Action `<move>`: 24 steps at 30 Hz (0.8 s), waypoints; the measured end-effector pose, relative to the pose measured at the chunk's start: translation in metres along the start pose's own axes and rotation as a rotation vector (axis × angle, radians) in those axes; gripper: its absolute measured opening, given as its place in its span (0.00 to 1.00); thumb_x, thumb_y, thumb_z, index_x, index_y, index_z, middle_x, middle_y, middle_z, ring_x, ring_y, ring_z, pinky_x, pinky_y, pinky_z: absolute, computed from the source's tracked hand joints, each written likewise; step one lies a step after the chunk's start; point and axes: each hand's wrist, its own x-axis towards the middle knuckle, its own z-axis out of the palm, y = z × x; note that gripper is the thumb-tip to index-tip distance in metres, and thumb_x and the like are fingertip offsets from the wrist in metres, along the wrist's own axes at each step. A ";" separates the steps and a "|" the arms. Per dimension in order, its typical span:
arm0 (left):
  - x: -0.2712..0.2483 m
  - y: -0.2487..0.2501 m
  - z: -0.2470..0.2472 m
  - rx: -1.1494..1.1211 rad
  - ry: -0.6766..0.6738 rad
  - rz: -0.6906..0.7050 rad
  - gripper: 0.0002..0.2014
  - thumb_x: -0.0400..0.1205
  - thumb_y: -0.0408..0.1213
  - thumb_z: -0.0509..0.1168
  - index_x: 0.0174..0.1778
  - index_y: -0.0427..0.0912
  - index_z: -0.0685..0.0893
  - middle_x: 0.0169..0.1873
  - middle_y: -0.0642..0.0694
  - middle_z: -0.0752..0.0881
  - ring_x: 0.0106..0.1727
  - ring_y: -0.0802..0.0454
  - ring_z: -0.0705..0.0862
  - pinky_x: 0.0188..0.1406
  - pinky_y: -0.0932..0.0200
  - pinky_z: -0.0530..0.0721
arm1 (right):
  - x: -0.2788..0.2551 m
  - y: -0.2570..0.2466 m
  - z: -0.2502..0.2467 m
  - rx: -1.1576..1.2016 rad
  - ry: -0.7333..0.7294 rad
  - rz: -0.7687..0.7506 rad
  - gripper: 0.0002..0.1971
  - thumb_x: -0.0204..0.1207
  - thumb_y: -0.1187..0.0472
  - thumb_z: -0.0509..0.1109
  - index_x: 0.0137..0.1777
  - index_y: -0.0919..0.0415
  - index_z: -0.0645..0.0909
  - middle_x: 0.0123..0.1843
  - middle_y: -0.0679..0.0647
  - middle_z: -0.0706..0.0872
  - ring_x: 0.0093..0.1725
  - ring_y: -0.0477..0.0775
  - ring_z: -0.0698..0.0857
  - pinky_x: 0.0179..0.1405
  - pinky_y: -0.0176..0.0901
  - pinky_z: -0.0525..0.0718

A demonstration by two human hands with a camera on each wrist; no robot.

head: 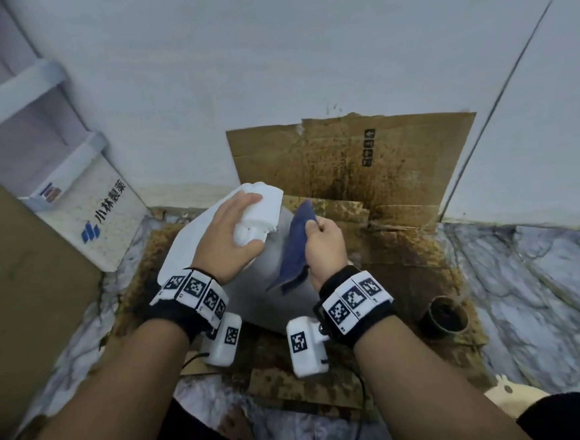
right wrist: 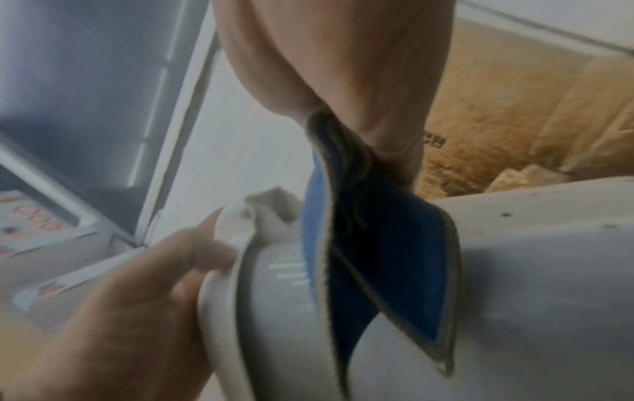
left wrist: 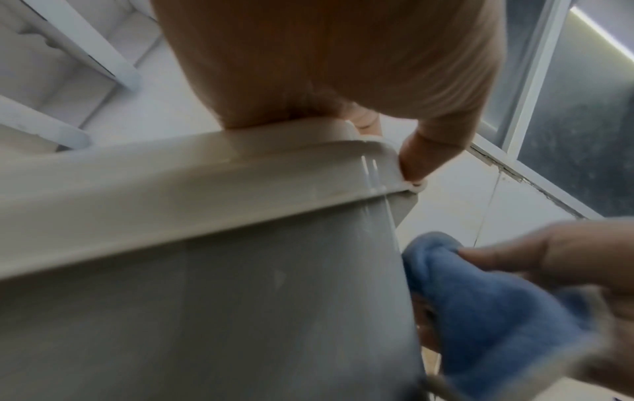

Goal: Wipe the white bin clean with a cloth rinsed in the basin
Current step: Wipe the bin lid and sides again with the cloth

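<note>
Fingers of the left hand (head: 229, 232) curl round the rim of the white plastic bin (head: 286, 288), which lies tilted on stained brown cardboard (head: 399, 178) on the floor. Beside it, the right hand (head: 324, 243) pinches a folded blue cloth (head: 294, 250) between thumb and fingertips, draped against the bin's grey side.

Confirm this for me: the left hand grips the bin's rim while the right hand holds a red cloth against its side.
One thing is wrong: the cloth is blue, not red, as the head view shows. The left hand does grip the bin at its rim, and the right hand holds the cloth against its side.
</note>
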 end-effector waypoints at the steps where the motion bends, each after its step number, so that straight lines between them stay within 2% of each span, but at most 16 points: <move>1: 0.000 -0.001 0.000 -0.003 0.001 0.001 0.33 0.66 0.40 0.65 0.70 0.61 0.73 0.72 0.60 0.69 0.73 0.63 0.67 0.68 0.61 0.66 | 0.000 0.001 0.010 -0.051 -0.013 -0.040 0.11 0.85 0.53 0.58 0.57 0.54 0.80 0.59 0.57 0.85 0.59 0.59 0.83 0.62 0.60 0.82; 3: -0.001 -0.003 0.000 0.010 0.005 0.010 0.34 0.66 0.41 0.64 0.71 0.60 0.73 0.72 0.61 0.69 0.73 0.64 0.66 0.68 0.62 0.65 | -0.004 0.006 0.023 -0.242 -0.035 -0.115 0.12 0.82 0.47 0.56 0.47 0.48 0.81 0.66 0.54 0.77 0.69 0.55 0.73 0.72 0.64 0.72; 4: 0.000 -0.004 0.000 0.016 0.011 0.012 0.34 0.66 0.42 0.64 0.72 0.60 0.72 0.73 0.62 0.68 0.74 0.64 0.65 0.69 0.62 0.65 | -0.009 0.007 0.025 -0.381 -0.018 -0.141 0.13 0.83 0.47 0.55 0.49 0.45 0.82 0.73 0.54 0.69 0.74 0.56 0.65 0.77 0.63 0.64; 5: 0.000 -0.007 -0.001 0.018 0.017 0.014 0.34 0.65 0.44 0.63 0.72 0.60 0.72 0.73 0.62 0.68 0.75 0.64 0.65 0.69 0.62 0.65 | -0.012 0.009 0.024 -0.531 0.035 -0.186 0.13 0.83 0.48 0.55 0.53 0.42 0.83 0.76 0.52 0.63 0.76 0.56 0.59 0.77 0.61 0.58; 6: 0.000 -0.009 -0.003 0.017 0.024 0.016 0.34 0.65 0.45 0.63 0.72 0.61 0.72 0.72 0.63 0.68 0.75 0.64 0.65 0.69 0.62 0.65 | -0.016 0.009 0.022 -0.634 0.076 -0.255 0.14 0.83 0.51 0.55 0.56 0.41 0.83 0.74 0.50 0.61 0.74 0.55 0.58 0.76 0.58 0.56; 8: 0.000 -0.014 -0.005 0.010 0.032 0.026 0.34 0.65 0.46 0.63 0.72 0.60 0.72 0.72 0.64 0.68 0.76 0.63 0.65 0.69 0.63 0.64 | -0.017 0.012 0.015 -0.658 0.020 -0.359 0.18 0.82 0.56 0.55 0.63 0.40 0.82 0.63 0.48 0.65 0.66 0.52 0.63 0.72 0.48 0.60; 10: 0.000 -0.017 -0.006 -0.004 0.036 0.038 0.35 0.64 0.49 0.61 0.72 0.60 0.72 0.72 0.63 0.68 0.77 0.62 0.65 0.69 0.65 0.63 | -0.012 0.018 0.009 -0.451 -0.149 -0.343 0.22 0.83 0.63 0.53 0.69 0.47 0.80 0.56 0.50 0.69 0.60 0.49 0.68 0.63 0.28 0.65; 11: 0.000 -0.018 -0.007 -0.013 0.037 0.040 0.35 0.64 0.50 0.60 0.72 0.60 0.72 0.72 0.63 0.68 0.78 0.61 0.65 0.69 0.67 0.63 | -0.009 0.021 0.005 -0.383 -0.201 -0.333 0.22 0.84 0.65 0.52 0.71 0.51 0.79 0.56 0.52 0.72 0.58 0.47 0.70 0.56 0.18 0.66; 13: -0.001 -0.020 -0.008 -0.028 0.038 0.041 0.34 0.64 0.50 0.60 0.71 0.62 0.71 0.73 0.62 0.69 0.78 0.61 0.65 0.69 0.69 0.62 | -0.005 0.025 -0.001 -0.400 -0.225 -0.398 0.21 0.84 0.68 0.52 0.71 0.56 0.79 0.59 0.52 0.77 0.58 0.43 0.73 0.51 0.11 0.65; 16: 0.000 -0.021 -0.008 -0.030 0.052 0.040 0.33 0.64 0.49 0.60 0.70 0.65 0.71 0.74 0.59 0.70 0.78 0.60 0.66 0.70 0.66 0.64 | 0.000 0.035 0.001 -0.482 -0.199 -0.536 0.21 0.82 0.69 0.56 0.70 0.55 0.80 0.66 0.50 0.78 0.66 0.46 0.72 0.60 0.17 0.62; 18: -0.001 -0.020 -0.006 -0.017 0.053 0.046 0.33 0.64 0.49 0.60 0.69 0.66 0.70 0.73 0.60 0.70 0.78 0.59 0.66 0.71 0.62 0.65 | 0.002 0.041 0.008 -0.495 -0.172 -0.551 0.20 0.81 0.67 0.58 0.70 0.52 0.78 0.70 0.50 0.74 0.71 0.50 0.68 0.70 0.31 0.64; 20: -0.001 -0.018 -0.004 0.001 0.047 0.049 0.33 0.64 0.50 0.60 0.69 0.67 0.70 0.73 0.62 0.69 0.78 0.59 0.66 0.71 0.61 0.65 | 0.002 0.044 0.014 -0.480 -0.178 -0.512 0.21 0.81 0.64 0.58 0.72 0.49 0.75 0.78 0.50 0.66 0.78 0.51 0.60 0.79 0.45 0.58; 22: -0.001 -0.019 -0.003 0.011 0.046 0.051 0.33 0.64 0.50 0.60 0.70 0.67 0.69 0.73 0.63 0.68 0.79 0.60 0.66 0.71 0.61 0.65 | 0.005 0.046 0.016 -0.461 -0.233 -0.488 0.25 0.80 0.58 0.53 0.77 0.43 0.67 0.85 0.47 0.56 0.84 0.48 0.50 0.82 0.46 0.48; 24: 0.000 -0.023 -0.004 0.010 0.054 0.057 0.33 0.65 0.49 0.60 0.71 0.67 0.69 0.75 0.61 0.69 0.80 0.60 0.65 0.72 0.61 0.65 | 0.010 0.047 0.018 -0.470 -0.285 -0.489 0.30 0.78 0.53 0.50 0.81 0.36 0.56 0.87 0.43 0.50 0.85 0.46 0.42 0.83 0.47 0.42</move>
